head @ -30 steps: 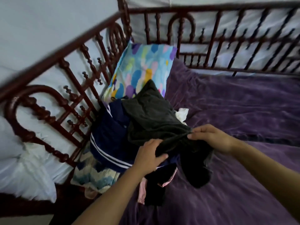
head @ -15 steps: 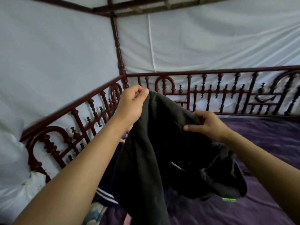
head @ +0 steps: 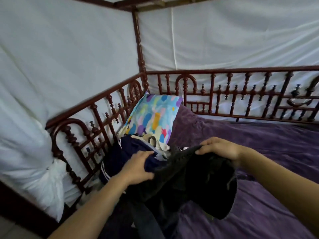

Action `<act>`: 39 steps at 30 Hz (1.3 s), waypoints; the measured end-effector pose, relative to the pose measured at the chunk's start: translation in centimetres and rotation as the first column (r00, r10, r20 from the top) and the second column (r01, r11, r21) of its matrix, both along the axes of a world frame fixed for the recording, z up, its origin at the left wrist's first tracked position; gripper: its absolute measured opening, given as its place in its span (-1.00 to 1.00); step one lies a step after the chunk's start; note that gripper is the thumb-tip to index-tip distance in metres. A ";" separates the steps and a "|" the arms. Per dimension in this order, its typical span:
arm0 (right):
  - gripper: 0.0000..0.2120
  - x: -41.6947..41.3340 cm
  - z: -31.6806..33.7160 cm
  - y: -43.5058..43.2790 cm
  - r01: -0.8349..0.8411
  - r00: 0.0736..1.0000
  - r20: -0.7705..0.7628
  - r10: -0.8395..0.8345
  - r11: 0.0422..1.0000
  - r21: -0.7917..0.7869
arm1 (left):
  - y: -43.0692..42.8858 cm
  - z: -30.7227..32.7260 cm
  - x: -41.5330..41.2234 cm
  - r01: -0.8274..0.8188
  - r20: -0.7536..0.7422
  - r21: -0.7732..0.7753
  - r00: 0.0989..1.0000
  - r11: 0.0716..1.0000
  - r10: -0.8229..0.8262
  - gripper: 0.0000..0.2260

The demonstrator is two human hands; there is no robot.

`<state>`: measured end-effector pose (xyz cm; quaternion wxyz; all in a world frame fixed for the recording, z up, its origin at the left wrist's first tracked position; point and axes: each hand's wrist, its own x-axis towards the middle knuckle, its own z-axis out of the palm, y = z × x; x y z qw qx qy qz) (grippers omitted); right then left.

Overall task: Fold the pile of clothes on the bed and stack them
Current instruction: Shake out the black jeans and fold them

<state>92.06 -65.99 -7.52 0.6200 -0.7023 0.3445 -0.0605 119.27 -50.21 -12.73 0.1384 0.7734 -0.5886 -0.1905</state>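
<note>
A dark grey-black garment (head: 186,180) hangs between my two hands just above the bed. My left hand (head: 138,167) grips its left edge, low over the pile. My right hand (head: 219,149) pinches its upper edge further right. Behind it lies the pile of clothes: a navy garment with white stripes (head: 119,156) and some pale pieces (head: 153,140) near the pillow. The lower part of the dark garment drapes down onto the purple bedspread (head: 267,169), and more dark cloth bunches at the bottom of the view.
A colourful patterned pillow (head: 155,116) leans in the bed's corner. Dark red carved wooden rails (head: 224,94) run along the left and far sides, with a corner post. White netting (head: 69,57) hangs behind them. The bedspread stretches to the right.
Both hands lifted the dark garment off the pile and up high, then brought it back down; it is now held low over the bed, and the view has tilted down.
</note>
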 end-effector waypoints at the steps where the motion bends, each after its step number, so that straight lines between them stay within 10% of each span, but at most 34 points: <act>1: -0.81 0.5 -0.8 0.9 -0.027 1.000 0.005 0.027 0.998 0.048 | 0.3 -1.4 -2.3 0.046 -0.192 0.025 0.981 0.999 -0.040 -0.16; 6: -0.66 0.8 -3.9 2.6 0.008 0.995 0.099 -0.030 0.977 0.215 | -0.1 -6.1 -9.6 -0.145 -0.670 -0.020 0.736 0.989 0.094 -0.87; 14: -0.19 -3.6 -9.3 4.4 -0.037 0.991 0.128 0.045 0.997 -0.068 | -3.0 3.5 -7.1 -0.369 -0.796 -0.244 0.604 0.897 0.032 -0.76; 20: -0.89 0.0 -13.1 4.8 0.362 0.904 0.243 -0.351 0.932 0.001 | -3.7 10.9 -4.9 -0.450 -0.812 -0.350 0.583 0.821 -0.027 -0.72; 25: -0.70 -0.5 -2.5 -0.9 0.581 0.768 0.364 -0.528 0.812 -0.048 | -1.1 11.1 2.2 -0.536 -0.564 -0.337 0.774 0.774 0.290 -0.94; 27: -0.65 -0.3 2.4 -1.5 0.543 0.795 0.401 -0.456 0.828 -0.136 | -0.2 9.1 3.2 -0.490 -0.363 -0.234 0.845 0.840 0.393 -0.72; 34: -0.70 6.4 6.8 2.6 0.363 0.899 0.303 -0.317 0.926 -0.106 | 1.0 3.1 -7.1 -0.182 -0.566 -0.281 0.824 0.942 -0.010 -0.31; 39: -0.75 6.5 6.4 1.5 0.485 0.853 0.232 -0.468 0.874 -0.018 | 0.4 -1.0 -8.4 -0.260 -0.005 -0.294 0.963 0.920 0.271 -0.72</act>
